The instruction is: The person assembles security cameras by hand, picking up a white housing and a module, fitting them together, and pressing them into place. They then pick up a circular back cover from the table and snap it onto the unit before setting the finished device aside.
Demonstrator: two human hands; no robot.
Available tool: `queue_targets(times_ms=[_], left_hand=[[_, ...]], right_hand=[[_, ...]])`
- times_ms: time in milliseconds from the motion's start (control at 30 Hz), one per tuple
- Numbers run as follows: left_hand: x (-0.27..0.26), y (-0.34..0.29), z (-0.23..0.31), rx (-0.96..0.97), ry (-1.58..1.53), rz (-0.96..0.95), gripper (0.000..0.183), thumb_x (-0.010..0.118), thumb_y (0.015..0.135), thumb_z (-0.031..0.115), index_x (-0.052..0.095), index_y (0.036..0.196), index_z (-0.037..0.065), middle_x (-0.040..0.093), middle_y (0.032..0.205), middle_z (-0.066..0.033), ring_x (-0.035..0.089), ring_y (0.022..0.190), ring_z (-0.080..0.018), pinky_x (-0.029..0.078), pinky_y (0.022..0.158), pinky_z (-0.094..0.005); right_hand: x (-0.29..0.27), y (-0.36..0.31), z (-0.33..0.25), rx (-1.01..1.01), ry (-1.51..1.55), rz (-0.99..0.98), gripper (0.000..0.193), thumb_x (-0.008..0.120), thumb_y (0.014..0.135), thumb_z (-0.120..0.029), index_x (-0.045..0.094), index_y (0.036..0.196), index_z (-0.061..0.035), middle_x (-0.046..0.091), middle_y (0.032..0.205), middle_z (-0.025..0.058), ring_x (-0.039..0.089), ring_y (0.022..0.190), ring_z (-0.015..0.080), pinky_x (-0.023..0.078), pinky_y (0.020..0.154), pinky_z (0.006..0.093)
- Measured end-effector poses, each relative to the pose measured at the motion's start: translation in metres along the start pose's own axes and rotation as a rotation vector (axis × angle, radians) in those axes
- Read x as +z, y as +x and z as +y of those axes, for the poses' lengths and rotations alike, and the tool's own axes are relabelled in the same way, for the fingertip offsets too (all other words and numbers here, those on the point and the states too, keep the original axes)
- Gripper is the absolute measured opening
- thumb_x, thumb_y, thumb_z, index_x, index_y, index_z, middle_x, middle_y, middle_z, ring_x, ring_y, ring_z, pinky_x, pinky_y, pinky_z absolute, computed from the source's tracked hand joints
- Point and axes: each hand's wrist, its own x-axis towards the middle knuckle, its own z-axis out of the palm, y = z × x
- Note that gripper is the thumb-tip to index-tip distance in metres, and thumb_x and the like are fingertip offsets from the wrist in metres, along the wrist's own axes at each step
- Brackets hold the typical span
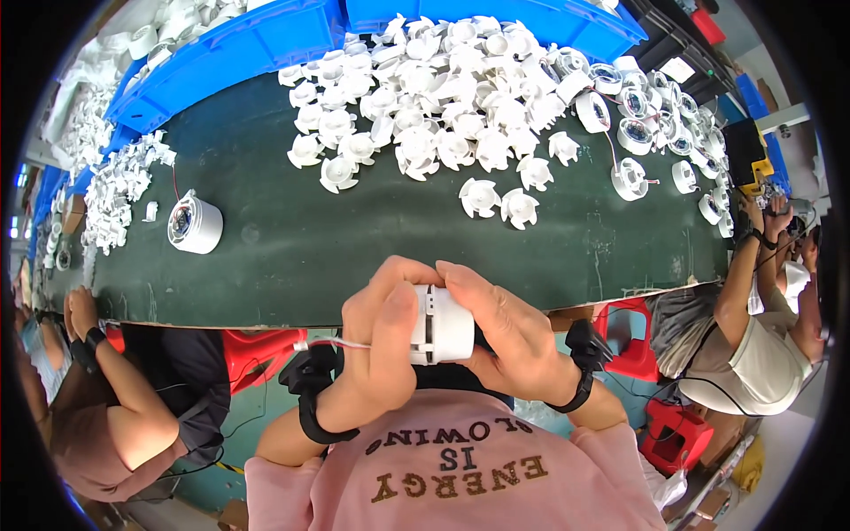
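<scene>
Between my two hands, in front of my chest at the table's near edge, is a white cylindrical motor housing (452,326) with a slotted seam around it. My left hand (381,327) is closed around its left end, and a thin cable with a small white plug comes out beside that hand. The fingers of my right hand (513,341) grip the plain right end. What faces away from me on the housing is hidden. Farther left on the green table (266,265) lies a similar white cylindrical unit (195,223) with a red wire.
White fan impellers (443,97) are heaped at the far middle. Round motor parts with wires (633,133) pile at the right, small white plastic pieces (119,190) at the left. Blue bins (230,57) line the back. Co-workers sit on both sides; red stools (633,341) stand below.
</scene>
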Motion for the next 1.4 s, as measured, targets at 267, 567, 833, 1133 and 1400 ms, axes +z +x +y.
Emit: queue_targets(times_ms=[267,567,833,1133,1400], left_hand=[[0.004,-0.003,0.005,0.08,0.075,0.02,0.037,0.034,0.094,0.025,0.055,0.093,-0.005,0.058,0.072,-0.0096,0.054,0.063,-0.0123,0.041,0.056,-0.0258],[-0.007,0.041,0.004,-0.333,-0.329,-0.033,0.033,0.045,0.096,0.03,0.046,0.114,0.002,0.056,0.098,-0.0057,0.055,0.083,-0.0113,0.045,0.073,-0.0258],[-0.028,0.089,0.051,0.352,0.58,-0.727,0.079,0.073,0.079,0.03,0.032,0.139,-0.002,0.043,0.133,-0.0222,0.049,0.118,-0.0329,0.04,0.099,-0.0391],[-0.199,0.376,0.031,-0.003,1.207,0.246,0.036,0.065,0.079,0.029,0.063,0.091,-0.006,0.065,0.073,-0.0126,0.064,0.066,-0.0222,0.052,0.062,-0.0334],[-0.189,0.426,0.025,-0.341,0.727,0.303,0.028,0.057,0.082,0.022,0.062,0.075,-0.005,0.063,0.066,-0.0125,0.063,0.055,-0.0227,0.05,0.049,-0.0352]], right_hand=[[-0.008,0.003,-0.007,-0.144,-0.283,-0.057,0.057,0.071,0.069,0.007,0.048,0.12,0.016,0.057,0.116,0.0309,0.063,0.1,0.0407,0.055,0.083,0.04],[-0.012,0.012,-0.011,0.111,-0.071,0.083,0.068,0.077,0.073,-0.004,0.043,0.131,0.0042,0.039,0.135,0.0316,0.06,0.099,0.0345,0.053,0.079,0.0398],[-0.015,-0.019,0.023,0.35,0.154,0.445,0.048,0.074,0.071,-0.007,0.044,0.108,-0.0075,0.043,0.121,0.0178,0.05,0.101,0.0246,0.044,0.085,0.0364],[-0.012,-0.027,0.038,0.324,-0.177,0.352,0.079,0.074,0.058,-0.012,0.033,0.125,-0.0054,0.049,0.117,0.0265,0.057,0.092,0.0334,0.049,0.078,0.0407],[-0.021,-0.02,0.033,0.261,-0.358,0.335,0.076,0.074,0.06,-0.013,0.04,0.127,-0.0029,0.044,0.122,0.0272,0.056,0.092,0.0322,0.049,0.079,0.0409]])
